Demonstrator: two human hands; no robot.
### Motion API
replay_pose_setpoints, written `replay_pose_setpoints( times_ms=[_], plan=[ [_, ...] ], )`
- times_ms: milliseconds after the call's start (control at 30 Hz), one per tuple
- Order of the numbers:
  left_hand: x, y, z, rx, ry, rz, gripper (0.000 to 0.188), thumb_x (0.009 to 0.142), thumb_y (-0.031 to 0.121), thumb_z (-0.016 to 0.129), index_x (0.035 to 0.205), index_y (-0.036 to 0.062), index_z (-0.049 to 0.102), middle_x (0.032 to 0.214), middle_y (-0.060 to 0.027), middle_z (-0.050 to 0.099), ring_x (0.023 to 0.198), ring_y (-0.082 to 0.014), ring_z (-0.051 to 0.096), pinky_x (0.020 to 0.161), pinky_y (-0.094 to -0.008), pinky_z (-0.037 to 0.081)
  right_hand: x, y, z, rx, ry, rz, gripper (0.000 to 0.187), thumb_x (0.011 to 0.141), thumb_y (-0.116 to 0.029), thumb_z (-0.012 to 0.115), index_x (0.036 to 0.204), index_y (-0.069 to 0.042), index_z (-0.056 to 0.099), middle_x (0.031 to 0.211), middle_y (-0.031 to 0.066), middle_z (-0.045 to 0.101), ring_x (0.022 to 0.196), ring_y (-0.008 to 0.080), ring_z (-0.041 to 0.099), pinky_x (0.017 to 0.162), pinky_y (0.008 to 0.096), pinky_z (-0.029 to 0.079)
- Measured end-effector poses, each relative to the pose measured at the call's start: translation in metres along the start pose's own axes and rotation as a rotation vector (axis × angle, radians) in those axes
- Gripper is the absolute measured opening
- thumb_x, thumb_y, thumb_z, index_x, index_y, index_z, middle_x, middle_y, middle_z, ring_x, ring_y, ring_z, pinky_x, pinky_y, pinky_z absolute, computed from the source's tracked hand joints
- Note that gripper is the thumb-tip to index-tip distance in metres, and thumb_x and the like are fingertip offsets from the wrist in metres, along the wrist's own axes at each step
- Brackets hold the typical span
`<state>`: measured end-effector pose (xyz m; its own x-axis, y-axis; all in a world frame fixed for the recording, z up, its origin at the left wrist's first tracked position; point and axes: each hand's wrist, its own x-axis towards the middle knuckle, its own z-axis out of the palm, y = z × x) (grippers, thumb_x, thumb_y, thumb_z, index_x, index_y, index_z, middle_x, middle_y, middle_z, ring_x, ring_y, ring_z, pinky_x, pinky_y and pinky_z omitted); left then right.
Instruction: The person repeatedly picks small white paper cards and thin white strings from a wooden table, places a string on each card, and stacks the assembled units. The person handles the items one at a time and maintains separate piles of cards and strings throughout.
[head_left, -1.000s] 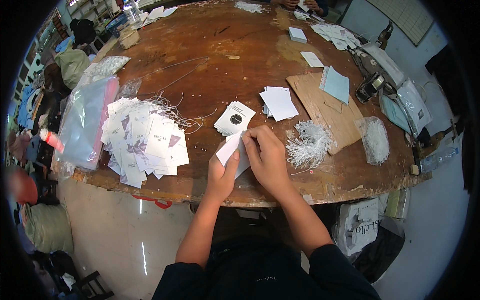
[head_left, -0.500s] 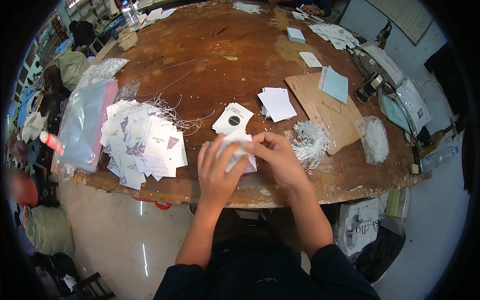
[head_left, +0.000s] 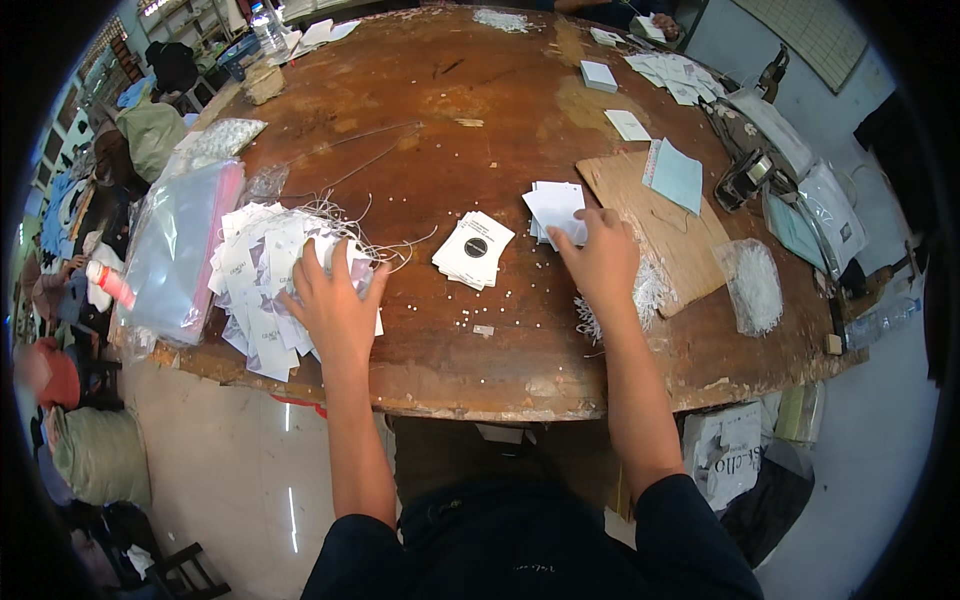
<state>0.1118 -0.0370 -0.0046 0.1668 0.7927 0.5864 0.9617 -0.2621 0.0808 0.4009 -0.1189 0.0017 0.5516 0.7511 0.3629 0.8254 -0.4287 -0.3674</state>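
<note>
Head: left hand (head_left: 340,302) wide over tag pile (head_left: 258,285); right hand (head_left: 604,262) wide at white cards (head_left: 553,205).

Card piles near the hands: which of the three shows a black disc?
The middle pile: only its top bears a black disc. The right pile has a blank white top, and the loose left pile shows purple-grey shapes.

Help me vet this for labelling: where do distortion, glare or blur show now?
Head view: the table bows at its near edge from fisheye distortion; head view: bright streaks glare off the floor; head view: a smudged patch sits at far left; head view: the left hand and right hand have clear outlines.
</note>
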Motion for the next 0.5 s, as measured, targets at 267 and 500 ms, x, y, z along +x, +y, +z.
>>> replay_pose_setpoints(
  times_ms=[267,500],
  plan=[
    [0.008,0.076,0.015,-0.382,-0.212,0.271,0.054,0.085,0.044,0.074,0.117,0.0020,0.068,0.121,-0.0147,0.063,0.115,-0.0330,0.057,0.096,-0.0471,0.043,-0.008,0.003,0.011,-0.100,-0.004,-0.028,0.044,0.080,-0.041,0.080,0.110,-0.010,0.074,0.123,0.0140,0.065,0.117,0.0346,0.057,0.092,0.0483,0.048],
    [0.009,0.098,0.022,-0.262,-0.311,0.239,0.050,0.077,0.042,0.081,0.102,0.0000,0.072,0.100,-0.0096,0.066,0.098,-0.0275,0.063,0.085,-0.0428,0.049,-0.008,0.011,0.018,0.005,0.033,-0.043,0.037,0.082,-0.035,0.078,0.108,-0.009,0.073,0.125,0.0149,0.064,0.117,0.0354,0.057,0.094,0.0487,0.047]
  ],
)
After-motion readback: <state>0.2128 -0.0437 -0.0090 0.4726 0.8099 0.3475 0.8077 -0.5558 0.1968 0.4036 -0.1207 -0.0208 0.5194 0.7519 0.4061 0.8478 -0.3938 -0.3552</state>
